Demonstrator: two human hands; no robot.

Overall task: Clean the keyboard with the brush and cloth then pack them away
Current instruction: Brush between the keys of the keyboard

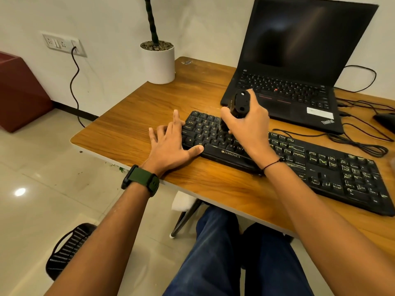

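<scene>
At a wooden desk (132, 116), we are working through the brushing stage of a keyboard clean, moving across the scene from left. Our left hand (171, 144), a green-strapped watch (142, 180) on its wrist, is lying flat with fingers spread and straight, gripping nothing, its thumb resting on the near left edge of the black keyboard (320, 167) to steady it. Just beside it, our right hand (248, 124) is wrapping its fingers around a black brush (240, 103), holding it upright with the bristle end pointing down onto the upper-left letter keys. The keys there are looking clean, while pale green grime is showing between the keys further right, so most of the sweeping seems to be ahead. To do this well, we are likely needing short strokes along each row, pushing debris rightward off the board while the left hand is bracing. An open laptop (299, 60) is standing behind. No cloth is showing.
</scene>
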